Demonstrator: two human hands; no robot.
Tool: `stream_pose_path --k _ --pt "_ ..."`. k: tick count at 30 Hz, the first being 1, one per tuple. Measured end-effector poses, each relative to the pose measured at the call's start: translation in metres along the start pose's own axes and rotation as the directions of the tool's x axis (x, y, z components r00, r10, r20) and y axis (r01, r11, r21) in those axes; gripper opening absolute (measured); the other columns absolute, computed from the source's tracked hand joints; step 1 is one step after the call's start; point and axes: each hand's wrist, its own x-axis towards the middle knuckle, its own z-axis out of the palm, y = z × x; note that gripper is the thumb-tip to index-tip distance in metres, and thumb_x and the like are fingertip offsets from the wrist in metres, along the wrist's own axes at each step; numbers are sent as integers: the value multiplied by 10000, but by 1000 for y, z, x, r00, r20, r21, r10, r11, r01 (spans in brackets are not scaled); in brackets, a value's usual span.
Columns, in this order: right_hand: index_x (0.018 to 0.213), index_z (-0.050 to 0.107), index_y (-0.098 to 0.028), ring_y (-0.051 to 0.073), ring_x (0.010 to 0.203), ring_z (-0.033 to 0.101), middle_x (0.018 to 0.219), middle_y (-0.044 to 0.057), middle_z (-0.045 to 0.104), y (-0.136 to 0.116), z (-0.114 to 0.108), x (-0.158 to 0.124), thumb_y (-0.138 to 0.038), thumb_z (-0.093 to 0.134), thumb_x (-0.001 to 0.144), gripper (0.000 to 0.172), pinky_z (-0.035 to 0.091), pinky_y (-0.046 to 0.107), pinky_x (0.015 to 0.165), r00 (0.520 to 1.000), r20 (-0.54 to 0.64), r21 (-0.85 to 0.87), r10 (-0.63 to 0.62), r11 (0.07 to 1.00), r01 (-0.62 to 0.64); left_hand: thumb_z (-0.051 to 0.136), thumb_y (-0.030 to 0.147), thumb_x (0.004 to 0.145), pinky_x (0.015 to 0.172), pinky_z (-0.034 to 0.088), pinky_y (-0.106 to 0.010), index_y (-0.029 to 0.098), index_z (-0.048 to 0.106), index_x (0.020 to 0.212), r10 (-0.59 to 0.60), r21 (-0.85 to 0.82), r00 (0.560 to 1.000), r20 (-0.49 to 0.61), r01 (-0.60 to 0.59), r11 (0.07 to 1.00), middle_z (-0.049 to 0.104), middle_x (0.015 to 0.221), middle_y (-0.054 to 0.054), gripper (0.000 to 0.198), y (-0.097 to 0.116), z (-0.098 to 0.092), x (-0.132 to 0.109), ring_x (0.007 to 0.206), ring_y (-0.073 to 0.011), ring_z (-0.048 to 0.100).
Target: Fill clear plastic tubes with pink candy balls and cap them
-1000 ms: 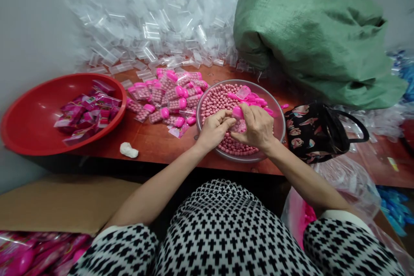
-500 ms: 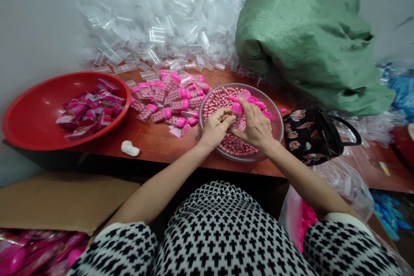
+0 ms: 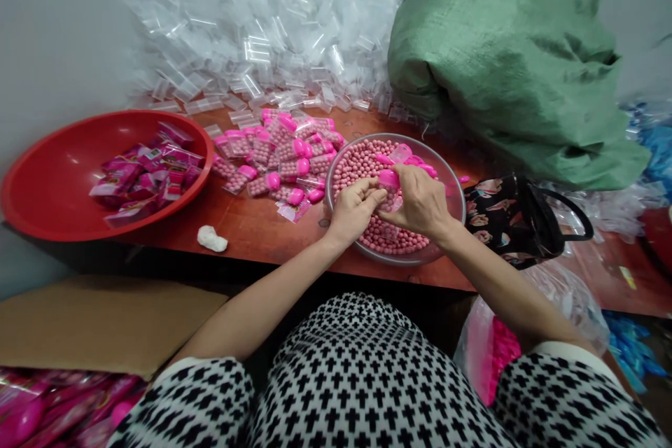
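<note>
Above a metal bowl [image 3: 456, 227] full of pink beads [image 3: 357, 166], both hands hold one small clear container with a pink cap [image 3: 388, 178]. My left hand [image 3: 355, 211] pinches it from the left side. My right hand [image 3: 424, 201] is wrapped round its right side, thumb low and fingers near the cap. The fingers partly hide the container's body. Loose pink caps [image 3: 417, 162] lie on the beads behind the hands. To the left of the bowl, many filled, pink-capped containers [image 3: 291, 150] lie in a pile on the table.
A red basin [image 3: 47, 175] with pink packets stands at left, a white lump [image 3: 212, 239] beside it. Clear empty tubes [image 3: 252, 49] are heaped at the back. A green sack [image 3: 504, 63] and a black flowered bag [image 3: 504, 217] are at right. An open cardboard box [image 3: 105, 322] is low left.
The view has shifted slightly. Both hands still hold the capped container over the bowl; my right fingers have curled in more closely by the cap.
</note>
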Motion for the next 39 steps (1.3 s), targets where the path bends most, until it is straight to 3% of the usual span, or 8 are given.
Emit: stream_pose_path --k 8,16,19,22,27,30,35,39 --pt "1116 595 -111 304 841 632 907 149 673 2 23 5 -414 583 804 435 492 396 693 997 -79 -20 -25 1000 24 663 234 769 732 496 -256 142 708 857 11 42 1000 -26 -10 999 712 784 -18 135 -1 -3 5 763 -154 642" --pt "1287 516 -84 315 932 644 1049 183 677 6 6 -8 -429 597 851 562 529 427 764 998 -60 56 12 998 -9 779 344 781 830 494 -308 186 710 1158 109 479 993 50 -120 870 742 965 -32 414 10 0 -4 888 -225 658" --pt "1430 404 -92 319 1042 645 1233 215 638 11 -11 -10 -538 656 847 776 547 439 825 995 18 264 -97 960 89 730 354 827 866 499 -312 180 675 1221 91 374 989 120 -130 918 733 1023 -37 434 8 -3 -2 936 -219 655" --pt "1532 318 -130 260 947 661 1185 162 667 21 -31 -8 -599 652 869 879 556 396 800 974 118 446 -194 886 122 741 385 803 867 527 -314 167 658 1214 48 121 979 200 -74 990 725 1088 -59 472 7 -4 2 986 -218 658" --pt "1498 460 -222 208 919 641 1211 118 678 33 -53 0 -458 544 982 573 545 383 838 959 142 515 -244 846 139 869 443 659 735 581 -289 213 597 1180 -115 -129 969 218 146 981 695 965 -26 631 15 -1 2 794 -158 654" --pt "1425 556 -225 195 895 631 1124 94 694 32 -53 4 -425 548 985 484 540 371 834 970 130 551 -207 828 103 878 458 652 707 583 -269 212 581 1138 -143 -171 966 217 182 968 618 854 17 620 18 0 -1 735 -122 614" --pt "1411 574 -222 168 838 640 1001 53 712 37 -44 6 -467 594 952 521 532 294 714 993 98 650 -59 759 -19 857 484 689 673 562 -260 220 591 1014 -101 -194 985 142 128 973 545 776 38 496 22 -4 -3 644 -95 561" --pt "1246 697 -192 165 800 645 992 59 741 55 -38 -1 -411 619 924 397 511 292 714 989 142 591 43 798 -120 839 524 720 716 538 -303 224 607 942 113 -31 992 -52 -115 993 578 803 18 439 31 -48 19 683 -128 576"
